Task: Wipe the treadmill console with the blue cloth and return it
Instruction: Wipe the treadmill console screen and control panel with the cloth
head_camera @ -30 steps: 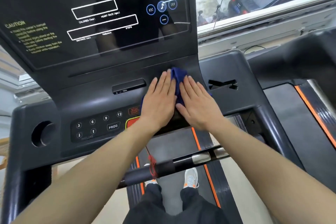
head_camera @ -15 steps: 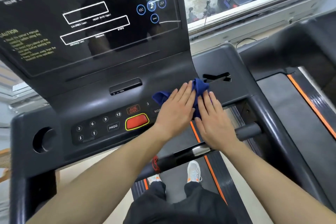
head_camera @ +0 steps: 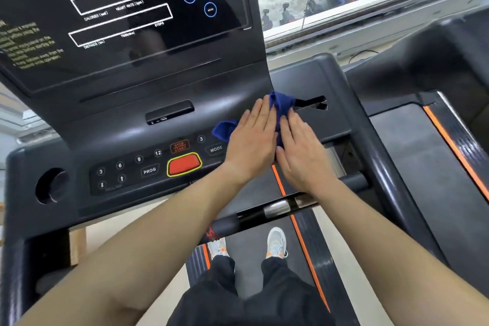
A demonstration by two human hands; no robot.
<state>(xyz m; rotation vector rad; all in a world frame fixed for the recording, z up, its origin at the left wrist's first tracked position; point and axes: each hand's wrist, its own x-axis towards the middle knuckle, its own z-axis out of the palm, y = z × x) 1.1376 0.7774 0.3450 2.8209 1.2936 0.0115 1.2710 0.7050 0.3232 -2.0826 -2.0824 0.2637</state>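
The blue cloth [head_camera: 281, 104] lies bunched on the dark grey treadmill console [head_camera: 119, 137], right of the button panel. My left hand [head_camera: 252, 140] and my right hand [head_camera: 301, 156] press flat on it side by side, fingers straight and together. Cloth shows above the fingertips, between the hands, and in a fold [head_camera: 223, 130] left of my left hand. The rest of the cloth is hidden under my palms.
The black display screen [head_camera: 127, 16] rises behind the console. A red stop button [head_camera: 184, 164] and small keys sit left of my hands. A cup hole [head_camera: 51, 185] is at the far left, a slot [head_camera: 312, 103] just right of the cloth. A handlebar [head_camera: 275, 208] crosses below my wrists.
Both hands have slid the cloth rightward along the console, off the red button and keys, which now show. A fold of cloth trails out to the left.
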